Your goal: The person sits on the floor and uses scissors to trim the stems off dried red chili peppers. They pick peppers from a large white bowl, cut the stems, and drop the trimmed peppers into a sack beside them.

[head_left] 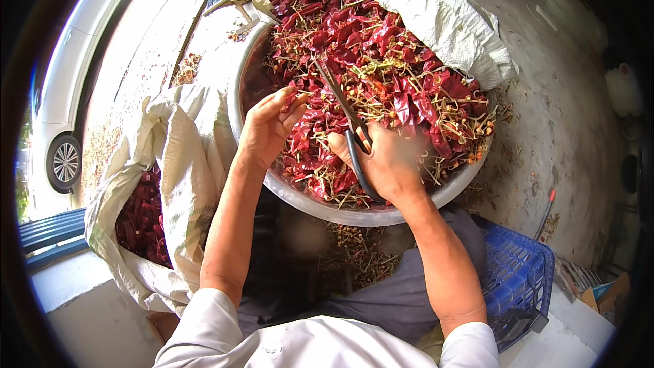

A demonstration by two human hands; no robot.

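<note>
A wide metal basin (286, 191) sits on the ground in front of the person, heaped with dried red chillies (381, 61) and loose stems. Over its near-left part the left hand (269, 126) pinches 1 chilli (294, 99) between thumb and fingers, held up so its stem end is exposed. Just right of it, the right hand (385, 160) is clenched through the handles of black scissors (344, 112), blades pointing up over the heap – close to the pinched chilli. Left of the basin, an open woven sack (184, 163) holds more chillies; a blue crate (518, 272) stands to its lower right.
</note>
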